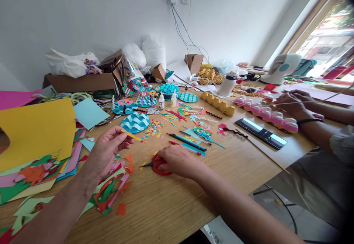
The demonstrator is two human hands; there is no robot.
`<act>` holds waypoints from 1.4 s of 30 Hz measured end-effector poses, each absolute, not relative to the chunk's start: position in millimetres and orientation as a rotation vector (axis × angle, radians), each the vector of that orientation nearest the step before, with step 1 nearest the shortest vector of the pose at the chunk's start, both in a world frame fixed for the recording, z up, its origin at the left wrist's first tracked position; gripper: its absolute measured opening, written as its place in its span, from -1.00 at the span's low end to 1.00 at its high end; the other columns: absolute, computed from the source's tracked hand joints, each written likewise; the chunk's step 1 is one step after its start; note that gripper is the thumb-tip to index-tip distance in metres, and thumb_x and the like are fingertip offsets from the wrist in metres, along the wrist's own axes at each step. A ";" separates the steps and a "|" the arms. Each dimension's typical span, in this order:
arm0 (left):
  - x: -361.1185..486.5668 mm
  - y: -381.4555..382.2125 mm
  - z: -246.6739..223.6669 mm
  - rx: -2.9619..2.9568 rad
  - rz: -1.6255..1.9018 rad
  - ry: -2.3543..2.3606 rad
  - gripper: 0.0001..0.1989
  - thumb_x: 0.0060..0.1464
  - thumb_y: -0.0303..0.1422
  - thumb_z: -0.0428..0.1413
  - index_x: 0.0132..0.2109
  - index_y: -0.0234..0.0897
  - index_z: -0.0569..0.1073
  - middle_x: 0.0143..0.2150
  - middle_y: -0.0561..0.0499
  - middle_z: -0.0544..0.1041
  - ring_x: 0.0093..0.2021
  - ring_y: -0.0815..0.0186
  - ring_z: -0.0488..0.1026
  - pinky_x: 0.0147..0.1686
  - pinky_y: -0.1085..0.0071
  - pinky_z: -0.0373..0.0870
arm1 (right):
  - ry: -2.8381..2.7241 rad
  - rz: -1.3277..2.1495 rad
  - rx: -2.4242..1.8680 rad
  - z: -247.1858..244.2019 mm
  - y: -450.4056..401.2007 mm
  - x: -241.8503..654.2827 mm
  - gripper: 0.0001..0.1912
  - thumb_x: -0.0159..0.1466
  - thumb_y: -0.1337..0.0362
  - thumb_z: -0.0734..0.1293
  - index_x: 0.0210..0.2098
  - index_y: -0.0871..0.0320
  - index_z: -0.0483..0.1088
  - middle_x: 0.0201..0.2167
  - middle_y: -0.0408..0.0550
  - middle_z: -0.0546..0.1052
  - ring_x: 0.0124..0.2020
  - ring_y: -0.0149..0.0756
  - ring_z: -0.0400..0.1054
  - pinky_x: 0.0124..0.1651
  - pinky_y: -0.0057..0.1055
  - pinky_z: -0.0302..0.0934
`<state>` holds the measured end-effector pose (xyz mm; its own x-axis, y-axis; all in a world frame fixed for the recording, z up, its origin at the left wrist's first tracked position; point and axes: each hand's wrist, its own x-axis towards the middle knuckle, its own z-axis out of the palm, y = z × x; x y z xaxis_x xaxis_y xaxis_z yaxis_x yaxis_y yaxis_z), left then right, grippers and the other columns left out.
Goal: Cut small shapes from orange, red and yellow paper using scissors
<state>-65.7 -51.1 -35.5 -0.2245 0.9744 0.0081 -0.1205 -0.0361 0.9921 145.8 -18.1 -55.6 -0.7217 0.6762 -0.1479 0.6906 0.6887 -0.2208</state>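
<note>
My left hand [110,148] is raised over the table's left side, thumb and fingers closed on a narrow yellow paper strip [132,136]. Low on the tabletop, my right hand [177,161] has its fingers around the red handles of a pair of scissors [161,170]. The dark blades point left, with a small yellow scrap by their tip. Between my wrists lie coloured paper offcuts [113,188]. Just beyond my left hand is a blue paper disc with pale waves [135,122], beside a scatter of tiny paper bits [155,129].
Pens [190,142] lie past my right hand. A yellow paper sheet [38,129] tops a stack at left. Two glue bottles [161,101] stand mid-table. Another person's hands [294,102] are at a pink egg-carton strip [265,113] near a phone [261,133] and a stick [268,153].
</note>
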 end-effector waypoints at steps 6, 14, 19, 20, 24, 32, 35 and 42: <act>-59.5 -52.5 -36.9 1.000 1.421 1.272 -0.82 -0.17 -0.33 0.28 -0.42 -0.26 0.44 -0.51 0.06 0.57 -0.45 0.37 0.49 -0.46 0.53 0.36 | 2.980 -0.687 1.288 -53.4 -18.4 146.2 -0.82 0.26 0.32 0.27 -0.33 0.24 0.51 -0.31 0.06 0.57 -0.31 -0.27 0.43 -0.36 -0.44 0.13; -43.2 -61.9 -42.4 1.161 1.271 1.274 -0.85 -0.10 -0.27 0.26 -0.45 -0.25 0.48 -0.51 0.05 0.54 -0.46 0.36 0.45 -0.44 0.50 0.36 | 2.741 -2.036 1.369 -67.3 -14.5 126.1 -0.93 0.21 0.36 0.32 -0.39 0.20 0.34 -0.53 -0.21 0.43 -0.54 -0.49 0.30 -0.48 -0.57 0.13; -42.3 -61.9 -46.0 1.155 1.271 1.288 -0.84 -0.13 -0.26 0.27 -0.46 -0.24 0.49 -0.52 0.03 0.53 -0.46 0.33 0.45 -0.46 0.49 0.36 | 2.623 -2.177 1.338 -71.1 -14.3 130.6 -0.86 0.21 0.42 0.30 -0.47 0.20 0.28 -0.62 -0.27 0.36 -0.60 -0.53 0.25 -0.53 -0.60 0.10; -42.5 -61.4 -46.9 1.149 1.274 1.291 -0.84 -0.13 -0.26 0.27 -0.46 -0.24 0.49 -0.51 0.03 0.53 -0.46 0.33 0.45 -0.46 0.48 0.36 | 2.633 -2.177 1.345 -70.3 -14.8 131.9 -0.89 0.20 0.42 0.30 -0.45 0.20 0.29 -0.60 -0.27 0.37 -0.60 -0.53 0.25 -0.53 -0.60 0.10; -41.6 -60.7 -51.2 1.164 1.257 1.286 -0.84 -0.13 -0.26 0.27 -0.46 -0.24 0.50 -0.50 0.02 0.53 -0.46 0.32 0.45 -0.44 0.46 0.38 | 2.677 -2.220 1.294 -67.9 -17.1 133.3 -0.90 0.16 0.41 0.36 -0.36 0.19 0.32 -0.54 -0.28 0.35 -0.57 -0.55 0.24 -0.54 -0.61 0.08; -41.1 -59.3 -58.1 1.154 1.213 1.293 -0.80 -0.16 -0.21 0.30 -0.47 -0.22 0.52 -0.50 0.01 0.54 -0.45 0.32 0.43 -0.45 0.48 0.38 | 2.441 -2.324 1.316 -75.6 -17.2 131.7 -0.88 0.21 0.37 0.34 -0.45 0.20 0.33 -0.57 -0.25 0.37 -0.55 -0.52 0.29 -0.47 -0.60 0.17; -44.0 -56.8 -58.2 1.127 1.228 1.318 -0.75 -0.22 -0.16 0.33 -0.47 -0.22 0.52 -0.51 0.02 0.54 -0.46 0.32 0.42 -0.47 0.51 0.37 | 2.532 -2.155 1.388 -77.7 -12.8 136.2 -0.91 0.21 0.36 0.33 -0.44 0.20 0.38 -0.56 -0.24 0.39 -0.55 -0.51 0.30 -0.47 -0.61 0.18; -51.0 -51.8 -62.4 1.077 1.312 1.347 -0.67 -0.30 -0.07 0.34 -0.47 -0.19 0.52 -0.50 0.06 0.53 -0.45 0.34 0.42 -0.48 0.54 0.38 | 2.960 -0.954 1.850 -55.0 19.0 167.2 -0.82 0.25 0.37 0.24 -0.36 0.20 0.49 -0.51 -0.16 0.50 -0.47 -0.47 0.33 -0.40 -0.58 0.12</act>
<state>-51.0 -51.8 -62.4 -0.1755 0.9835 -0.0442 -0.0184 0.0416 0.9990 167.2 19.0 -55.0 -0.3945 0.9109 0.1213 0.6686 0.3751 -0.6421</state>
